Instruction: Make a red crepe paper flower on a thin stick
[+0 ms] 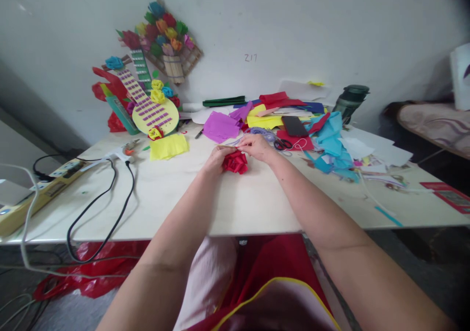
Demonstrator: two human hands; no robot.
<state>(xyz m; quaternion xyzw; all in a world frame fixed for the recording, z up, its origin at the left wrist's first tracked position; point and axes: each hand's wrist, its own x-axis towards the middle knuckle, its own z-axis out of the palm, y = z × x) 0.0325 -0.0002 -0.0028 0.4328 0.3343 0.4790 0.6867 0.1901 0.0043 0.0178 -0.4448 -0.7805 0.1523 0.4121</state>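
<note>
A red crepe-paper rose (pixel 236 162) rests on the pale table (pixel 176 199) in front of me. My left hand (pixel 216 157) is closed around its left side. Just behind the flower, my right hand (pixel 257 147) pinches one end of a thin wooden stick (pixel 226 146) that runs leftward over the rose. Both forearms reach out from the near table edge.
Yellow paper (pixel 169 146), purple paper (pixel 220 126), blue paper (pixel 332 140), scissors (pixel 282 144), a dark phone (pixel 294 126) and a green bottle (pixel 350 101) lie behind. Paper-flower crafts (pixel 147 96) lean on the wall. A power strip (pixel 40 189) and cables (pixel 110 194) occupy the left.
</note>
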